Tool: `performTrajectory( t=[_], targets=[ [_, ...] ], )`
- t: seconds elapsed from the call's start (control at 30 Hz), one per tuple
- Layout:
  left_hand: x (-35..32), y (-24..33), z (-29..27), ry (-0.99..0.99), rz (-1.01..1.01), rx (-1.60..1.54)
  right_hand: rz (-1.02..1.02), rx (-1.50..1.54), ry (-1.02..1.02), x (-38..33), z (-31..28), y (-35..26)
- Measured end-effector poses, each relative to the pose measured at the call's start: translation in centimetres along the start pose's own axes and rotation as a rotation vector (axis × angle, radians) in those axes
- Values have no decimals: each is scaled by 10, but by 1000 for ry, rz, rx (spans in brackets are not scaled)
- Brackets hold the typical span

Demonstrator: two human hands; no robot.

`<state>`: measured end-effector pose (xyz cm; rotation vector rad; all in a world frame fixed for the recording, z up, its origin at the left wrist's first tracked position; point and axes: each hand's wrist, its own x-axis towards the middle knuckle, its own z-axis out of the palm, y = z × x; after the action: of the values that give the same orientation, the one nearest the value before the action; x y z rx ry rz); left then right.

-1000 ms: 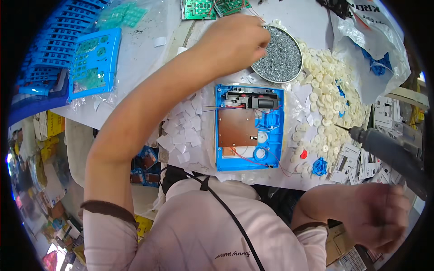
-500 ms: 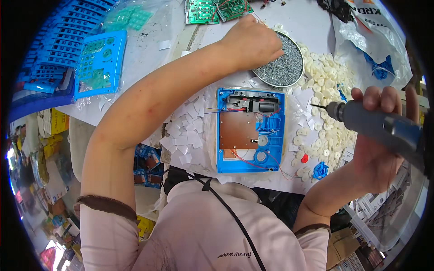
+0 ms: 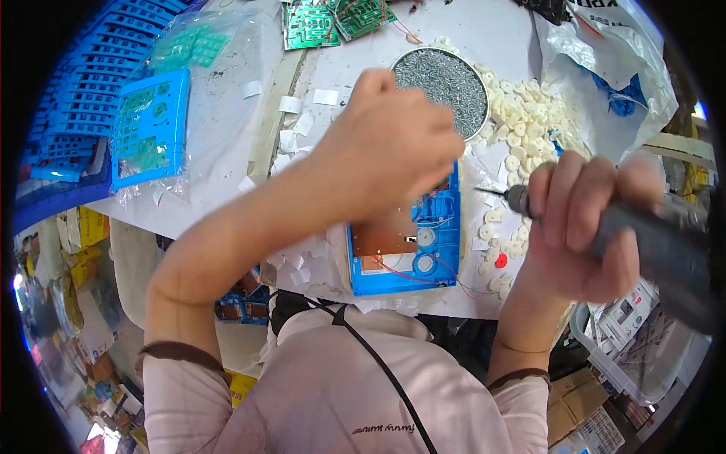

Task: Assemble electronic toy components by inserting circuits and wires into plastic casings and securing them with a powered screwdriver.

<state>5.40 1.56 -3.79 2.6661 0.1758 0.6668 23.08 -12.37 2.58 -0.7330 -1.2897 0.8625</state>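
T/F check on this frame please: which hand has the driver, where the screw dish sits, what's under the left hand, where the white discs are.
1. The right hand holds the electric screwdriver. True.
2. The driver's tip points right, away from the blue case. False: it points left, toward the case.
3. The round screw dish sits on the far side of the case. True.
4. The left hand rests on the green boards. False: it is over the top of the blue case, boards lie farther off.
5. White discs lie heaped right of the dish. True.
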Motion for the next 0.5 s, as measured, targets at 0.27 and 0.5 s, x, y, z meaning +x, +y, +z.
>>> performTrajectory(
  t=[0.27, 0.5],
  targets=[
    [-36, 34, -5, 159, -65, -249, 14, 54, -27, 3, 28, -11],
    [-37, 33, 2, 213, -106, -112, 11, 51, -9, 6, 29, -5]
  ],
)
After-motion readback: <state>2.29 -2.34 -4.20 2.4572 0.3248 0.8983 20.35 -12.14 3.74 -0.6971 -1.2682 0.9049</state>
